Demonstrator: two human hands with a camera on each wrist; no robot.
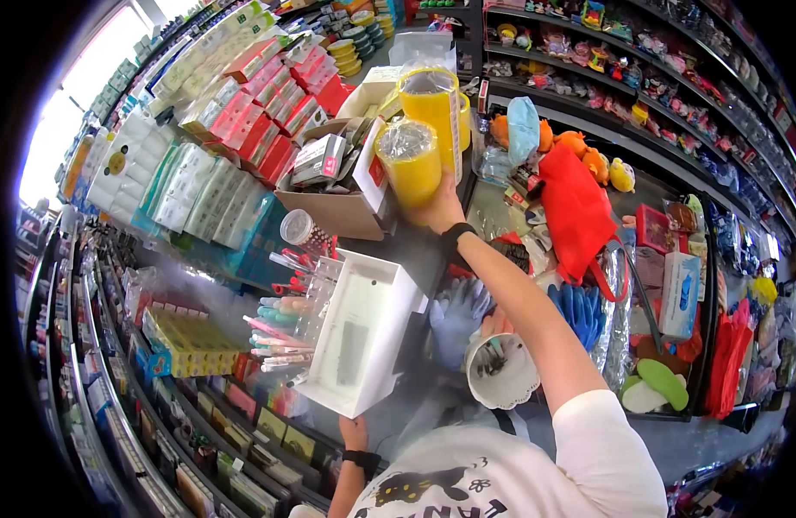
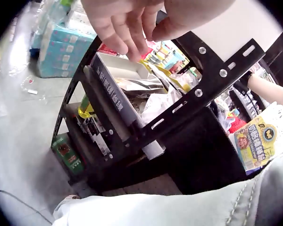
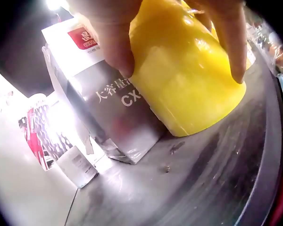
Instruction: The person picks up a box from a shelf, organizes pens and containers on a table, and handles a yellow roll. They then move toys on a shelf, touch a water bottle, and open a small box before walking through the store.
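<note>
My right hand (image 1: 437, 207) grips a yellow, plastic-wrapped roll of tape (image 1: 408, 164), thumb on one side and fingers on the other. In the right wrist view the yellow roll (image 3: 188, 84) stands with its lower edge at the dark shelf top (image 3: 203, 183), beside a black and white carton (image 3: 118, 99). Taller yellow rolls (image 1: 441, 108) stand right behind it. My left hand (image 1: 355, 433) is low at the near end of a long white open box (image 1: 363, 328). In the left wrist view the left fingers (image 2: 127, 33) hang loosely curled with nothing between them.
An open cardboard box (image 1: 337, 216) of small packages stands left of the rolls. Pens (image 1: 281, 332) stick out beside the white box. A white cup (image 1: 501, 371), gloves (image 1: 458, 319) and a red bag (image 1: 575, 211) lie to the right. Stacked tissue packs (image 1: 199, 190) fill the left.
</note>
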